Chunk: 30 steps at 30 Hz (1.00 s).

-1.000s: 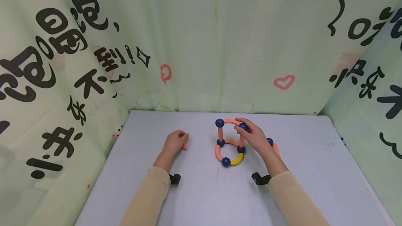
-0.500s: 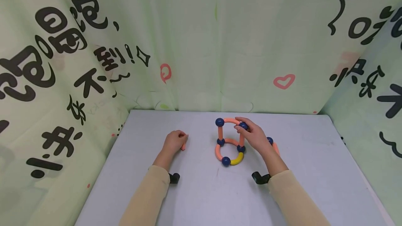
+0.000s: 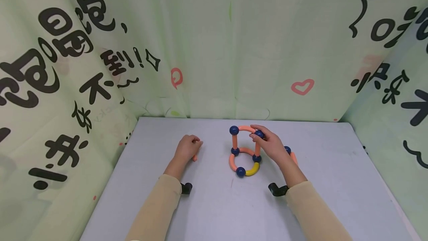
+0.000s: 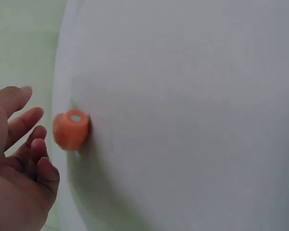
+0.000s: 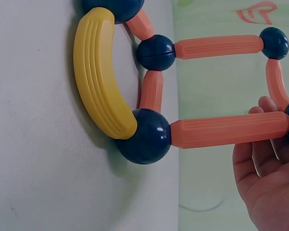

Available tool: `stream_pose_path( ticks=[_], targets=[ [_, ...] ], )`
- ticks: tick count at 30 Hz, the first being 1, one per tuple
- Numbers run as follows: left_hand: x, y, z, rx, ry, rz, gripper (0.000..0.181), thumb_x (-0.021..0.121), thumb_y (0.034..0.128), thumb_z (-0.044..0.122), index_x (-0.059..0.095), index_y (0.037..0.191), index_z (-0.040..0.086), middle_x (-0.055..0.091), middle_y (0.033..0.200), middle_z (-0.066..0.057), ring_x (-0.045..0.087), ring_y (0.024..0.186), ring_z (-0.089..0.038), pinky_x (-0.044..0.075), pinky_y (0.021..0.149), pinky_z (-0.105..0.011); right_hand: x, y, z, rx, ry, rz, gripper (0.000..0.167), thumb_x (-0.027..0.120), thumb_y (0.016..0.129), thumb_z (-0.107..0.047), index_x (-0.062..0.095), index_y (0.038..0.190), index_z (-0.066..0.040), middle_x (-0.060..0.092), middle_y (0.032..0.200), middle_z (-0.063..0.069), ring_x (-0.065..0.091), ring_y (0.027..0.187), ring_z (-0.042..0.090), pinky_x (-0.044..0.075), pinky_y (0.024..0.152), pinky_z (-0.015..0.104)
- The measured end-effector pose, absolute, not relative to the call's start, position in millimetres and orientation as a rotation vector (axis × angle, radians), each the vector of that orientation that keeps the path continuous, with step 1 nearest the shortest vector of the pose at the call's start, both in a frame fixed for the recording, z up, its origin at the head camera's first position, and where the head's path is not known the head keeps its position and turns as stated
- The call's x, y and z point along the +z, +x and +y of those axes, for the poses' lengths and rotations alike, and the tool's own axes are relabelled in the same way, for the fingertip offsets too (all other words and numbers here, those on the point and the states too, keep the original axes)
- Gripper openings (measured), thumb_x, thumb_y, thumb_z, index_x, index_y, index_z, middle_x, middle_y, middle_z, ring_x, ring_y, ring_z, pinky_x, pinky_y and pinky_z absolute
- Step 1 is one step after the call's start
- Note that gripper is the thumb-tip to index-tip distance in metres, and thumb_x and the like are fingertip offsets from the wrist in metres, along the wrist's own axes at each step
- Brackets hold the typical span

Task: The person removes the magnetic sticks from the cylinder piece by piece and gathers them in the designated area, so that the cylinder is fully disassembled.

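A toy frame of magnetic rods (image 3: 234,142) and dark blue balls (image 3: 240,172) stands on the table. Its base is a ring of curved orange rods with one curved yellow rod (image 5: 98,72); two upright orange rods rise to upper balls bridged by a curved rod. My right hand (image 3: 273,148) grips the upper right ball, fingers around it at the top of the upright rod (image 5: 231,130). To the left, my left hand (image 3: 186,148) has loosely bent fingers. A short orange rod (image 4: 72,131), slightly blurred and end-on, lies just beyond those fingertips, visibly apart from them.
Behind my right wrist, another blue ball (image 3: 287,150) and an orange rod (image 3: 294,158) are partly hidden. A white table (image 3: 227,211) bears everything. Pale green printed curtains (image 3: 207,47) hang behind and at both sides.
My left fingers have loosened from the orange rod, which now shows lower, below the hand. My right hand and the frame have stayed still.
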<state>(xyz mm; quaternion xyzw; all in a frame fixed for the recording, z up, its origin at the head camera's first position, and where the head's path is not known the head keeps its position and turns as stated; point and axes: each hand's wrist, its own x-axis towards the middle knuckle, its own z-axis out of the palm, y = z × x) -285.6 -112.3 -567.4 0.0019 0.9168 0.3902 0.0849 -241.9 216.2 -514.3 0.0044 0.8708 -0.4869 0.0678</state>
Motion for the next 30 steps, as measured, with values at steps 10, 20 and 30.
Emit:
stream_pose_path(
  ticks=[10,20,30],
  targets=[
    [-538.6,-288.2,-80.6,1.324,0.209,2.773,0.031,0.062,0.0962,0.040,0.069,0.118,0.019,0.062,0.116,0.000,0.057,0.105,-0.019,0.051,0.090,-0.035,-514.4,-242.1,217.3,-1.459,0.011,2.627,0.061,0.057,0.092,-0.062,0.043,0.147,-0.038,0.063,0.131,0.012,0.060,0.112,0.027,0.048,0.101,0.051],
    [-503.0,-282.1,-40.1,1.343,0.466,2.684,0.045,0.060,0.0974,0.044,0.058,0.136,0.020,0.060,0.130,0.000,0.058,0.118,-0.018,0.051,0.099,-0.037,-515.8,-241.3,217.0,-1.446,-0.003,2.653,0.071,0.054,0.085,-0.073,0.043,0.147,-0.039,0.062,0.129,0.006,0.057,0.111,0.027,0.048,0.099,0.051],
    [-500.0,-279.4,-17.6,1.330,0.452,2.580,0.058,0.065,0.0926,0.049,0.049,0.144,0.026,0.058,0.134,0.002,0.056,0.122,-0.021,0.054,0.095,-0.038,-515.5,-241.1,217.1,-1.459,-0.023,2.650,0.072,0.055,0.086,-0.071,0.043,0.148,-0.037,0.060,0.132,0.006,0.056,0.113,0.028,0.048,0.099,0.051]
  ],
)
